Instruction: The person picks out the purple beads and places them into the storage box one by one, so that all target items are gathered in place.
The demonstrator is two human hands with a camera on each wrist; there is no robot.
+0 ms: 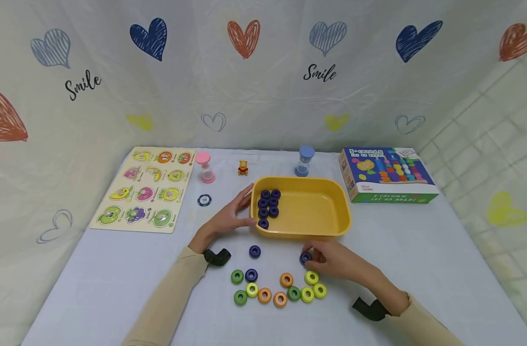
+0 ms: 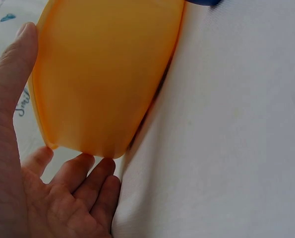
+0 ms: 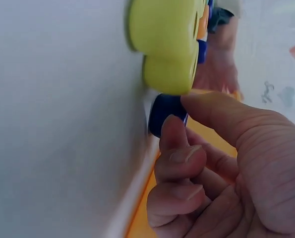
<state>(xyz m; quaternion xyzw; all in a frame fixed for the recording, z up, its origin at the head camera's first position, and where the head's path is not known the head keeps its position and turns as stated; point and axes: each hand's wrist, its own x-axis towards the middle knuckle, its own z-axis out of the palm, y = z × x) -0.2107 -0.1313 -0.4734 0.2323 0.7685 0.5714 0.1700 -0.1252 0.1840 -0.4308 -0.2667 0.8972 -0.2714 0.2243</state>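
Observation:
A yellow tray (image 1: 306,236) holds several dark blue ring beads (image 1: 274,211) along its left side. At its left end my left hand (image 1: 228,214) grips the tray, thumb and fingertips against the wall and rim. In front of the tray my right hand (image 1: 332,259) pinches a dark blue bead (image 3: 166,114) between thumb and fingers, low over the cloth. Loose on the cloth lie two more dark blue beads, one nearer the tray (image 1: 255,251) and one (image 1: 251,275) beside a green bead (image 1: 237,277). Yellow beads (image 1: 311,277) sit just below my right hand.
Orange beads (image 1: 265,295) and further green and yellow ones spread across the front. Behind stand a pink sand timer (image 1: 206,168), a small bear figure (image 1: 243,168), a blue sand timer (image 1: 304,161) and a bead-set box (image 1: 388,175). Left are a fruit board (image 1: 146,190) and a chip (image 1: 204,200).

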